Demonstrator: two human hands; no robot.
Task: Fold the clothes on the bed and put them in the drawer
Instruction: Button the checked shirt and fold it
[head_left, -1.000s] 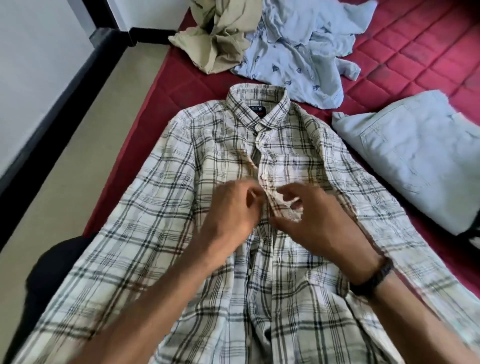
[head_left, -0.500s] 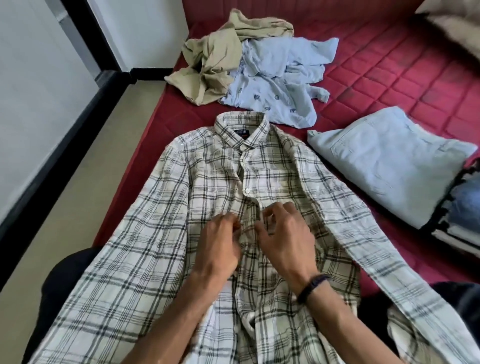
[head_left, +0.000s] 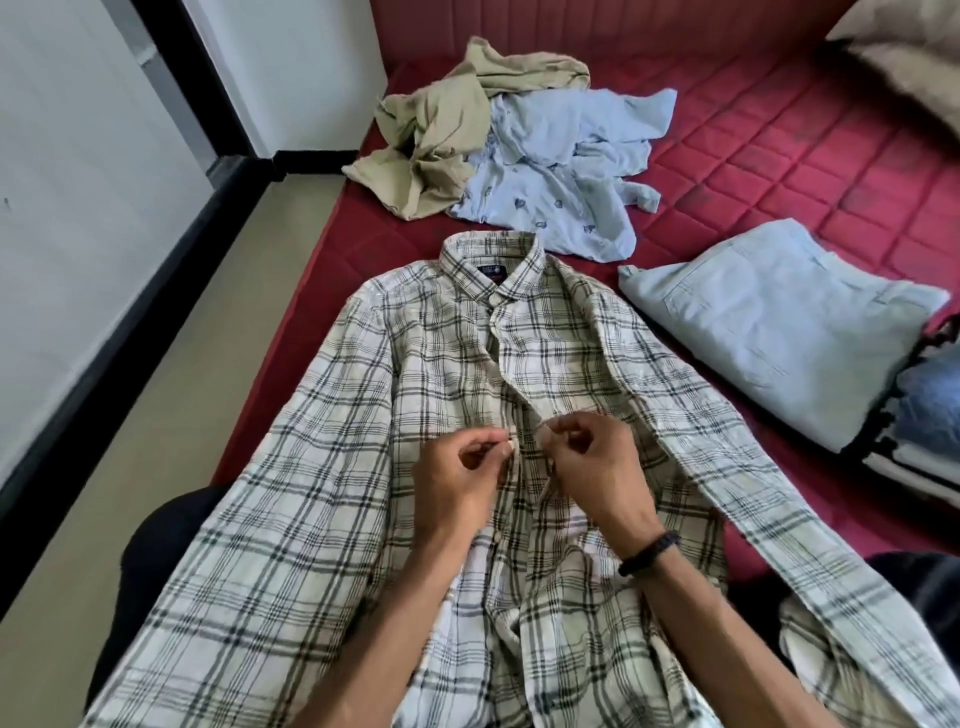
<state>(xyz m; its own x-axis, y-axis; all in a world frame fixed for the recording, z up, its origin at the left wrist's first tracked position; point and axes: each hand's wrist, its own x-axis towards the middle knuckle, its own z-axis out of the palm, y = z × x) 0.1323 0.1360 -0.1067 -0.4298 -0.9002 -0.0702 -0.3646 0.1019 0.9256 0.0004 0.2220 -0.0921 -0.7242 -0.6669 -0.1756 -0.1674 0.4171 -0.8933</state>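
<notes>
A plaid shirt (head_left: 363, 467) lies face up and spread flat on a red quilted bed (head_left: 779, 156), its collar pointing away from the viewer and its sleeves angled outward to either side. Both hands are at the row of buttons down the middle of the shirt, close together. The left hand (head_left: 457, 478) has its fingers curled and pinches the left edge of the shirt front between thumb and forefinger. The right hand (head_left: 592, 467), with a dark band on its wrist, is also curled and pinches the opposite edge just beside it. Beyond the collar, near the far edge of the bed, a crumpled tan garment (head_left: 441, 140) lies touching a rumpled light blue printed shirt (head_left: 561, 182). To the right of the plaid shirt sit folded pale blue trousers (head_left: 779, 322), and at the right edge is a stack of folded clothes (head_left: 924, 426). A beige floor (head_left: 156, 415) and white wall with a black skirting run along the left.
</notes>
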